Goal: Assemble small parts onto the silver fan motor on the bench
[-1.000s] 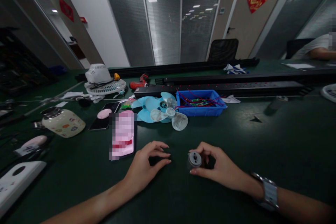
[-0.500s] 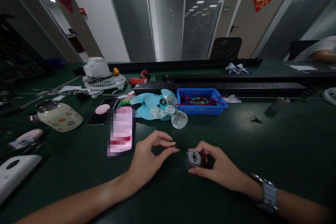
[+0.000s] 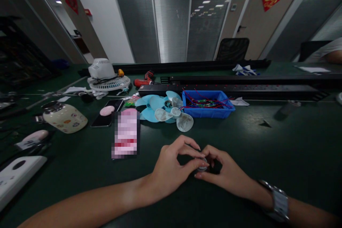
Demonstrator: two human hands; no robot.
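My right hand (image 3: 223, 169) is wrapped round a small grey metal cylinder (image 3: 203, 168) with a round end face, held just above the dark green table. My left hand (image 3: 175, 167) reaches over the top of the cylinder, thumb and fingertips pinched together at its end face. Whatever sits between those left fingertips is too small and hidden to make out. Most of the cylinder is covered by the fingers of both hands. Beyond the hands lie light-blue fan blades (image 3: 149, 103) and a greyish, dirt-marked fan blade (image 3: 185, 122).
A blue bin (image 3: 211, 112) with wires and circuit boards stands behind the blades. To the left are a phone (image 3: 125, 133), a cream flask (image 3: 66, 118) and a white power strip (image 3: 24, 174). A second metal cylinder (image 3: 291, 107) stands at right. Long black bars (image 3: 253, 92) cross the back.
My left hand has moved right, from beside the cylinder to over its end face. The right hand still holds the cylinder. The view has shifted slightly.
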